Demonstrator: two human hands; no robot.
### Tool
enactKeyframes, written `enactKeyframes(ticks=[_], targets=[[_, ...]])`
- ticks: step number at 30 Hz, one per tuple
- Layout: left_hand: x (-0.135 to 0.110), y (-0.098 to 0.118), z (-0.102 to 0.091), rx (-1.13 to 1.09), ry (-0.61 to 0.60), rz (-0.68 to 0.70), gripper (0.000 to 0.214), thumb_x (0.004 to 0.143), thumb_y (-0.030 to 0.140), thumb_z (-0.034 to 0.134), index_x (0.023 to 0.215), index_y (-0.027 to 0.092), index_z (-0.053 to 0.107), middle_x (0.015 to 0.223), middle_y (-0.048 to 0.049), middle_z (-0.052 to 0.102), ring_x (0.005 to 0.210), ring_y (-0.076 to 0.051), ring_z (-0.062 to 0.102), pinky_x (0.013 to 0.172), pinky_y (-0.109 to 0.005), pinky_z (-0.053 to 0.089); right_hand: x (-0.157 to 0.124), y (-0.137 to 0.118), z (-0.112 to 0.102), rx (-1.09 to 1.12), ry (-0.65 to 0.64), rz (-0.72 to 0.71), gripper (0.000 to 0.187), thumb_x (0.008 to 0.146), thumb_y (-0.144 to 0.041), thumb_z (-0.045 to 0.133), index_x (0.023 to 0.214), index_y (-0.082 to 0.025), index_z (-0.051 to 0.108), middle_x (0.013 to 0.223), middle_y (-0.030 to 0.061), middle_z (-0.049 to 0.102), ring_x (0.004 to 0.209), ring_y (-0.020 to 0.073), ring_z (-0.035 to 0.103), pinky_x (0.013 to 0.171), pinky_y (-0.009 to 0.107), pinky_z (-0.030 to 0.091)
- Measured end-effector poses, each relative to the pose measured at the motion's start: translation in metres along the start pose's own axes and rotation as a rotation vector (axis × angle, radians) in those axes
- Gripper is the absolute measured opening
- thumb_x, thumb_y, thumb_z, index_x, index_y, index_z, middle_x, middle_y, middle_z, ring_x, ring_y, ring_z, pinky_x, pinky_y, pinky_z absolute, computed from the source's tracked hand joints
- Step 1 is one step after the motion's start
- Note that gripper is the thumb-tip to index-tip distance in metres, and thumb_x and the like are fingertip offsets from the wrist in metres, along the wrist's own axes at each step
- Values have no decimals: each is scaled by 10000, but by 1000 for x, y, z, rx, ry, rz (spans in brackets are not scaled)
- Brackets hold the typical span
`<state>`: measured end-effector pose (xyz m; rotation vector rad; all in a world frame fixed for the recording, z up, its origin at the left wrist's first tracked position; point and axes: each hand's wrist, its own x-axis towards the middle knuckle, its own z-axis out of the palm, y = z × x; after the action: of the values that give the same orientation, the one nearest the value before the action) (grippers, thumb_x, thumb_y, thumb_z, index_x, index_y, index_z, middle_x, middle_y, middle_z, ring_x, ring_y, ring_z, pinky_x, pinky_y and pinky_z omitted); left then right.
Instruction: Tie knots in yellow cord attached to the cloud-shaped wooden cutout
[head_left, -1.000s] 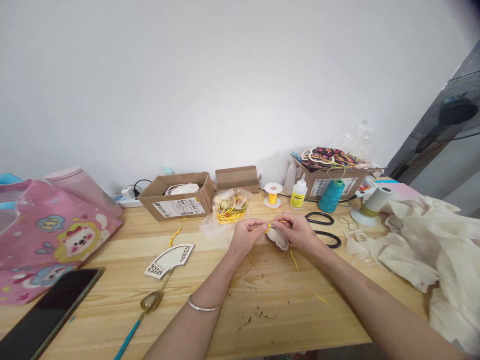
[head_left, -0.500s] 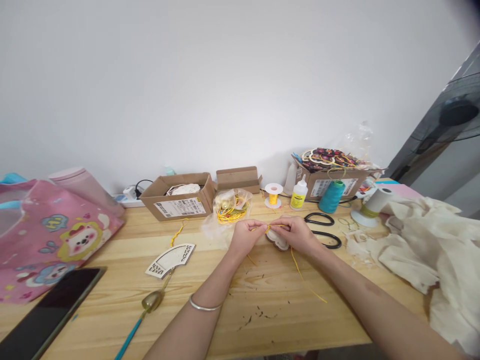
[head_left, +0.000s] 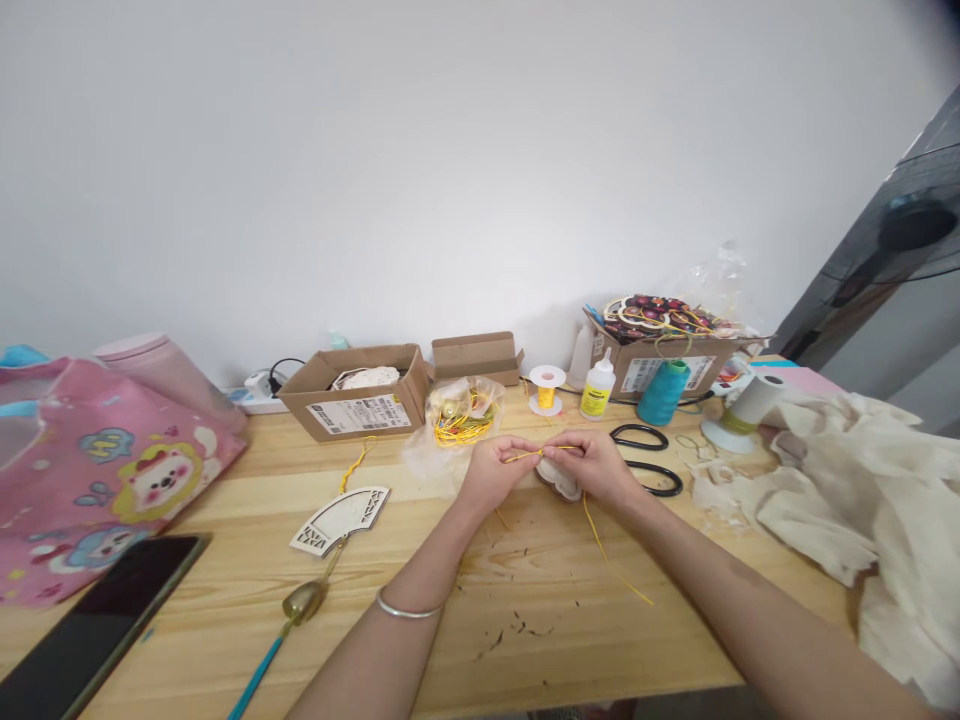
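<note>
Both of my hands meet over the middle of the wooden table (head_left: 525, 600). My left hand (head_left: 495, 472) pinches one end of a yellow cord (head_left: 541, 452). My right hand (head_left: 596, 465) pinches the other end, and the short stretch between them is taut. The rest of the cord trails toward me across the table. A small pale wooden cutout piece (head_left: 559, 480) lies under my right fingers. Whether my right hand touches it I cannot tell.
A fan-shaped wooden cutout (head_left: 339, 518) and a teal-handled tool (head_left: 289, 620) lie at left, near a phone (head_left: 90, 630) and a pink bag (head_left: 97, 470). Cardboard boxes (head_left: 360, 400), a bag of yellow cord (head_left: 459, 415), a spool (head_left: 546, 388), glue bottle (head_left: 598, 388), teal thread cone (head_left: 664, 392), scissors (head_left: 649, 460) and cream cloth (head_left: 862, 500) stand behind and right.
My hands have drawn slightly apart, so the yellow cord between them is now pulled into a straight line. Nothing else on the table has moved.
</note>
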<state>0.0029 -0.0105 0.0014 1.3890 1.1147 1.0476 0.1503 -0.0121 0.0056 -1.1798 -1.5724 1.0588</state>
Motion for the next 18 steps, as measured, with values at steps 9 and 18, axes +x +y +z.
enactKeyframes(ticks=[9, 18], targets=[[0, -1, 1, -17, 27, -16, 218, 548, 279, 638, 693, 120, 606, 490, 18, 587, 415, -64, 467, 412, -166, 337, 3, -2, -3, -44, 9, -48, 181, 617, -279, 566, 657, -121, 643, 615, 36, 622, 549, 121, 537, 500, 220, 419], [-1, 0, -2, -47, 5, -32, 206, 593, 281, 600, 717, 119, 629, 648, -28, 653, 570, -117, 559, 553, -209, 419, 1, 0, -1, 3, -8, 49, 246, 609, -307, 571, 727, -102, 640, 677, 57, 633, 565, 128, 552, 495, 221, 426]])
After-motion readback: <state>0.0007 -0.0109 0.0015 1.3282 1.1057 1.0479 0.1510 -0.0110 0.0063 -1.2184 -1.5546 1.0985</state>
